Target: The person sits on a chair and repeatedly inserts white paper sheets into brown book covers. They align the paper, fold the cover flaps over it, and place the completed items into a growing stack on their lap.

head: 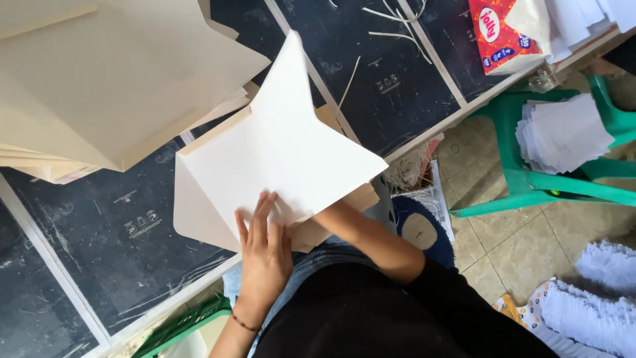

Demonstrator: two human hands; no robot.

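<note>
Black-sleeved and close under the camera, the left hand point(264, 248) lies flat with fingers spread on a folded cream card sheet point(278, 152) at the near edge of the dark surface point(86, 219). Its crease runs away toward the far side, flaps raised. The right hand is hidden beneath the sheet — fingers unseen. A red tissue packet point(500, 33) sits far right — beside a green plastic chair point(530, 182).
</note>
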